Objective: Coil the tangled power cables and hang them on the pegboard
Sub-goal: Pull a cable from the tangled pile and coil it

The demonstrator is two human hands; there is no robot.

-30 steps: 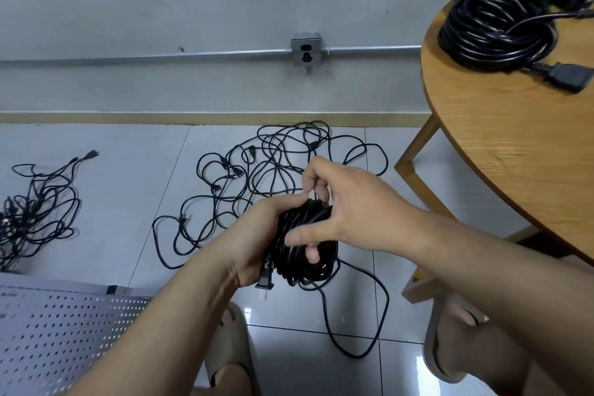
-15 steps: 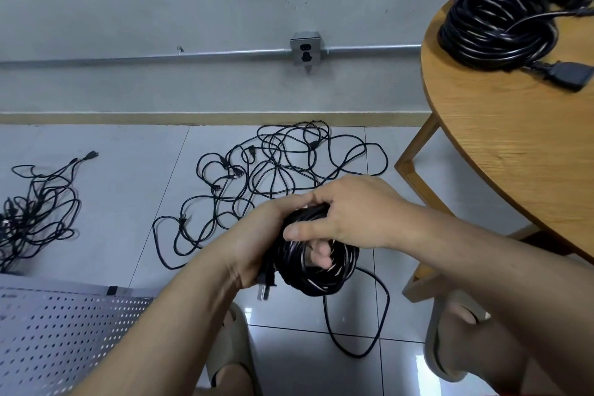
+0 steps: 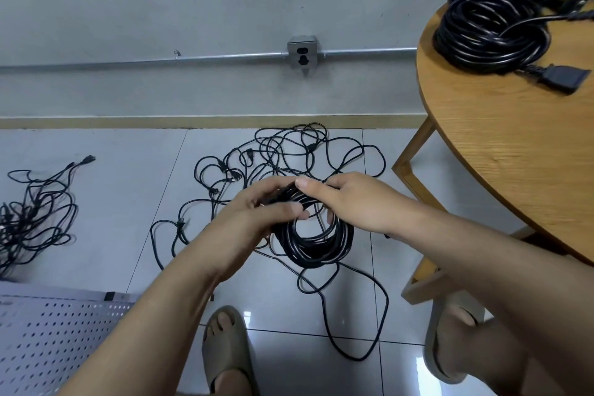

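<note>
Coil (image 3: pixel 315 255) has dropped open, hanging beneath left hand (image 3: pixel 257 212) and right hand (image 3: pixel 348 202).

no readable text, no labels, no numbers — nothing legible

The tiled floor (image 3: pixel 96 235) bears tangled cables (image 3: pixel 289 154); the wooden table (image 3: pixel 514 154) bears coiled cables (image 3: pixel 488 32).

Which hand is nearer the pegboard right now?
Left. The left hand grips the cable coil up and right of the pegboard; the right hand holds the same coil farther right, toward the round wooden table.
</note>
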